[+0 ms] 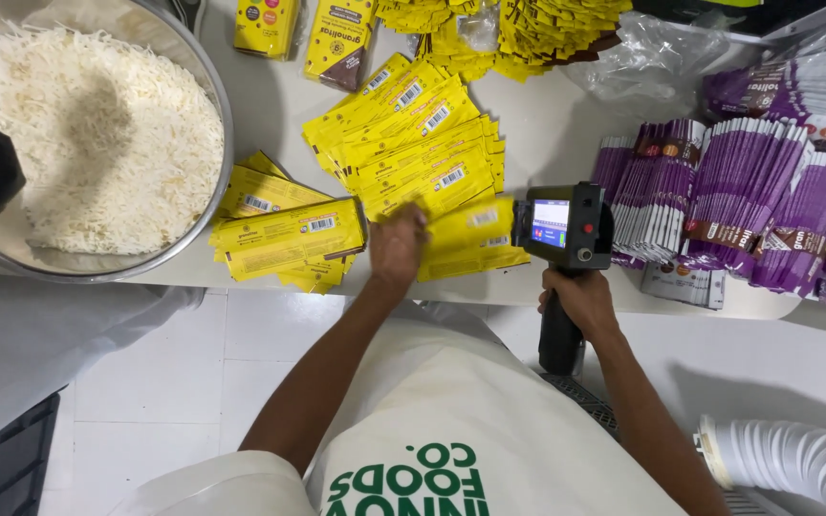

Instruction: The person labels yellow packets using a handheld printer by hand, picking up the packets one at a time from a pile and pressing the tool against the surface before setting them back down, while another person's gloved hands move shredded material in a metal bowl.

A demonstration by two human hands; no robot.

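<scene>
My right hand [580,299] grips the black handle of a handheld printer gun [564,226] with a small lit screen, its head pressed against a yellow packet [475,222] near the table's front edge. My left hand [397,244] lies flat on that same yellow packet, fingers holding it down. To the left sits a small stack of yellow packets [284,234], and behind it a fanned spread of more yellow packets [413,129].
A large steel bowl [214,105] of white shredded flakes stands at the far left. Rows of purple packets [728,205] fill the right side. More yellow packets and a clear plastic bag [657,57] lie at the back. A stack of white cups [795,459] lies lower right.
</scene>
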